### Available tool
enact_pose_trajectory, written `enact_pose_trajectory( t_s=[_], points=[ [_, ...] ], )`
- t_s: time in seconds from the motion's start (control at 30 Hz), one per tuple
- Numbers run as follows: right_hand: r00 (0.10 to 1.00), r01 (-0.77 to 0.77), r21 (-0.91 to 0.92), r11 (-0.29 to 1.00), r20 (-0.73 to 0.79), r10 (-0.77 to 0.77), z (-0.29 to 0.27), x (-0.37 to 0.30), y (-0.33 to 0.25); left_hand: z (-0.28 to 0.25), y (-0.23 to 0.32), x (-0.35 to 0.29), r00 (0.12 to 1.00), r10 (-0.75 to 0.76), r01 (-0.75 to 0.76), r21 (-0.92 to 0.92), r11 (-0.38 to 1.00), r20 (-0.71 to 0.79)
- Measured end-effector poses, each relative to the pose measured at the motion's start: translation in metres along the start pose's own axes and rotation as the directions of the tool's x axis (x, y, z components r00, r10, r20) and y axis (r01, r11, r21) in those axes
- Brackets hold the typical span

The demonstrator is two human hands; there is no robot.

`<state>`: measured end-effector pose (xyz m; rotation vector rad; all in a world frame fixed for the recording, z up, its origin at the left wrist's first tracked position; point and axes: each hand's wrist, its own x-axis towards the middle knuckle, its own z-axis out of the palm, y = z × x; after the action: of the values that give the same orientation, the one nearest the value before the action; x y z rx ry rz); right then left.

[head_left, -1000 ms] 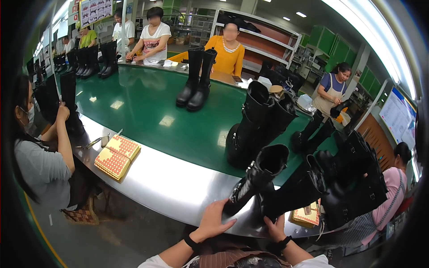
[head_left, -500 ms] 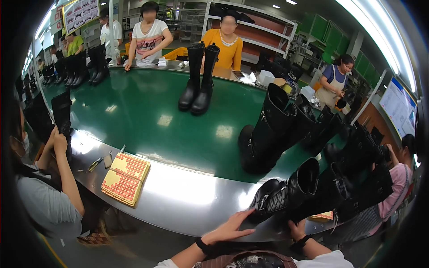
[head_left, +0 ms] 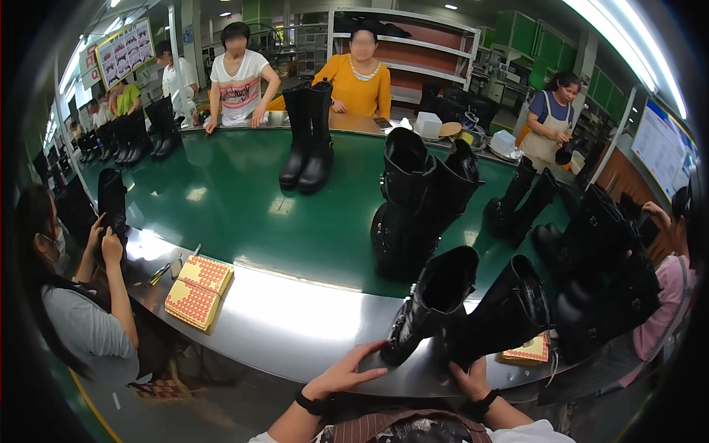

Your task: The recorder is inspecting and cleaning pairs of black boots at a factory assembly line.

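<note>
Two black leather boots stand in front of me on the steel table edge. The left boot [head_left: 437,295] has buckled straps and its shaft opening faces up; its foot points toward me. My left hand [head_left: 347,376] lies beside it, fingers stretched out, fingertips touching its foot. The right boot [head_left: 502,310] leans to the right, its zipped shaft open at the top. Under its lower end is my right hand [head_left: 473,380], thumb and fingers around the foot, partly hidden by the boot. Dark bands circle both my wrists.
A green conveyor belt [head_left: 244,214] carries a boot pair [head_left: 306,140] and a nearer pair [head_left: 413,207]. More boots [head_left: 591,244] crowd the right. Yellow sticker sheets [head_left: 198,292] lie left on the steel edge [head_left: 295,317], another stack [head_left: 526,350] right. A co-worker [head_left: 81,310] handles a boot at left.
The two boots before me have shifted left and the left one has turned more upright, both hands moving along with them. The belt's boots appear further left; my view has also shifted.
</note>
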<state>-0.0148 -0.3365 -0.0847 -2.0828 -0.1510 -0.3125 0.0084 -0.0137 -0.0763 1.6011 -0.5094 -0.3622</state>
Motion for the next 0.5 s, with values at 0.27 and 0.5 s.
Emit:
enact_pose_trajectory(
  t_s=[0.27, 0.5],
  points=[
    [0.992, 0.127, -0.159, 0.979, -0.004, -0.129, -0.008, 0.001, 0.009, 0.03, 0.007, 0.008, 0.961, -0.005, 0.06, 0.189, 0.98, -0.278],
    [0.991, 0.129, -0.06, 0.99, -0.02, -0.13, -0.018, 0.007, -0.004, 0.05, 0.042, 0.039, 0.951, -0.062, 0.096, 0.099, 0.99, -0.302]
  ],
)
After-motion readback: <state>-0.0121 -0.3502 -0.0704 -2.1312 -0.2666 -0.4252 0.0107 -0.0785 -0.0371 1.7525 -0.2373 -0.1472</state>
